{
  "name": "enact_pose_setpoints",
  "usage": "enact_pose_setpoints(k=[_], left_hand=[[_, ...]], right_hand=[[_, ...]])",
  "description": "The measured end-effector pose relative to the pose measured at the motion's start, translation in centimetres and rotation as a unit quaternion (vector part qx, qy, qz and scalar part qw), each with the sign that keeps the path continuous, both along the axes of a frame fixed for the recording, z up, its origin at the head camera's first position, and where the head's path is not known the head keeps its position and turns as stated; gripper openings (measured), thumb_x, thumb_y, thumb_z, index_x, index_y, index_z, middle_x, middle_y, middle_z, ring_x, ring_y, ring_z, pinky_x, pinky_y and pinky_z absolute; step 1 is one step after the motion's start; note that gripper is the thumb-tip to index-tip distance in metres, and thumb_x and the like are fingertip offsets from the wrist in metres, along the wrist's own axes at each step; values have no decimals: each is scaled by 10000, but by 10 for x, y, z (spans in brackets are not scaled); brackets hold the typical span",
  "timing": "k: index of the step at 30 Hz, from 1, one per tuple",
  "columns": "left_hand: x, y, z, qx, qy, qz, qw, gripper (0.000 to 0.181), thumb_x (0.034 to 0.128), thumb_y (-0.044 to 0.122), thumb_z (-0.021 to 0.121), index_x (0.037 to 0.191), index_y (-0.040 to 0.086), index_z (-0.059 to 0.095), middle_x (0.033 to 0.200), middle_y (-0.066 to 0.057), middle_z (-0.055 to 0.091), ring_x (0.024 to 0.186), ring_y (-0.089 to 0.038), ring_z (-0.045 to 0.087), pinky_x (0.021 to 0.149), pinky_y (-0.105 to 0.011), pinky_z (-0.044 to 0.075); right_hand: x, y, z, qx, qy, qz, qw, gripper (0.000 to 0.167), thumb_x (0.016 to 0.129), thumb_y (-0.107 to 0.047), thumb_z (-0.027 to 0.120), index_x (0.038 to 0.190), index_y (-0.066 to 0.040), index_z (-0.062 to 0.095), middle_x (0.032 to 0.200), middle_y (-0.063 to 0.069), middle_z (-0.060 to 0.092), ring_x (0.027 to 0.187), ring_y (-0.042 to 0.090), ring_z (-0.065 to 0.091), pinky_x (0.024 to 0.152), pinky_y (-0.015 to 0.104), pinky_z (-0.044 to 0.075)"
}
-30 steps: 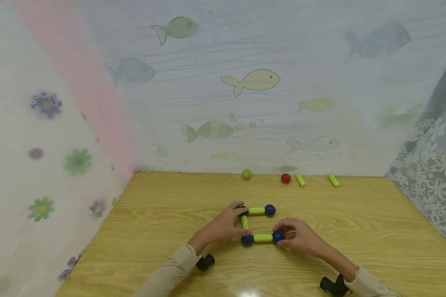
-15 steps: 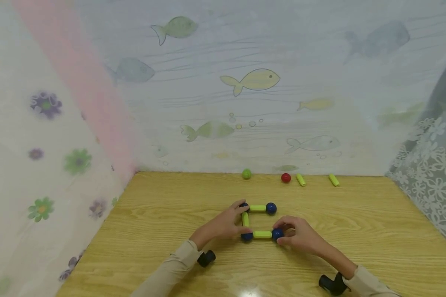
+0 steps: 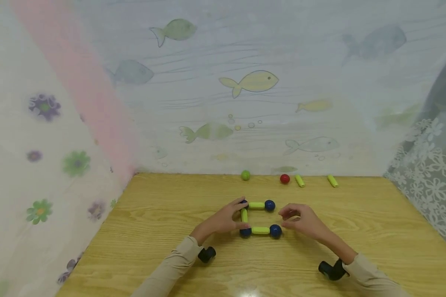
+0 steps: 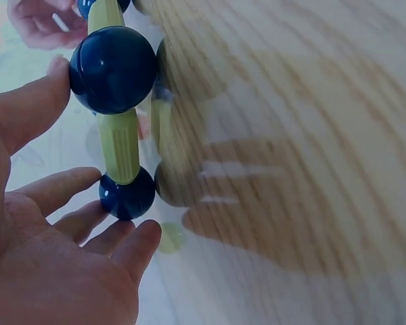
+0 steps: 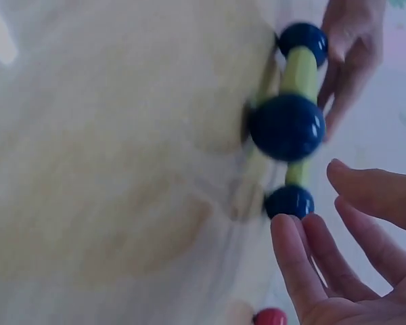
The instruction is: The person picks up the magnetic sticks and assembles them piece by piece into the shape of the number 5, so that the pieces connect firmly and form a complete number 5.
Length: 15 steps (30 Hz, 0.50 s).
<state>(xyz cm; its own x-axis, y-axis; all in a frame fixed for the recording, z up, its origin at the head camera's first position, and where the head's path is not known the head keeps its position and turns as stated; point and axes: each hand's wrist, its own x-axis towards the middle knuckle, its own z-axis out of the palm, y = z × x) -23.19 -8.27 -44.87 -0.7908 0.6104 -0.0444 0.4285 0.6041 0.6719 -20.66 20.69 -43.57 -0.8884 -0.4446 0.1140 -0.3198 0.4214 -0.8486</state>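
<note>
A U-shaped frame of dark blue balls and yellow-green rods lies on the wooden table, its gap facing right. My left hand point(image 3: 223, 218) holds its left side, thumb against the near-left ball point(image 4: 114, 70) and fingers at the far-left ball point(image 4: 127, 193). Between those balls runs a rod point(image 3: 244, 215). To the right of the frame, my right hand point(image 3: 305, 222) hovers with bent, spread fingers and nothing between them. Closest to it are the near-right ball point(image 3: 275, 231) and the far-right ball point(image 3: 269, 205). In the right wrist view the fingertips overlap the far-right ball point(image 5: 290, 202).
Along the table's back edge lie a green ball point(image 3: 245, 175), a red ball point(image 3: 284, 179) and two loose rods, one rod point(image 3: 300, 181) beside the red ball and another rod point(image 3: 333, 181) farther right. Fish-patterned fabric point(image 3: 208, 103) hangs behind the table point(image 3: 152, 268).
The frame has slid slightly away from me with my left hand on it. My right hand has let go of the near-right ball and moved off to the right and back.
</note>
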Motion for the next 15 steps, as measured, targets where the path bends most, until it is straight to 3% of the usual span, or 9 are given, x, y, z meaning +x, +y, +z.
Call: enact_pose_setpoints(k=[6,15], left_hand=[[-1,-4,-2,140,-100,21,9999,742,897,389,641,1486,89,305,1574,-55,142,1427,-266,150,1101,-482,260],[-2,-2,-2,52,-44,-4,10000,734,893,377,650,1486,106,312,1575,-36,145,1428,-249,146,1107,-471,255]], right_hand=[[-28,17,10,230,188,-637,9975,256,866,-61,682,1067,86,623,1024,233,615,918,314,615,709,265,531],[-65,45,7,313,201,-1477,9883,287,887,-63,657,1096,124,594,1005,236,610,850,259,608,692,379,556]])
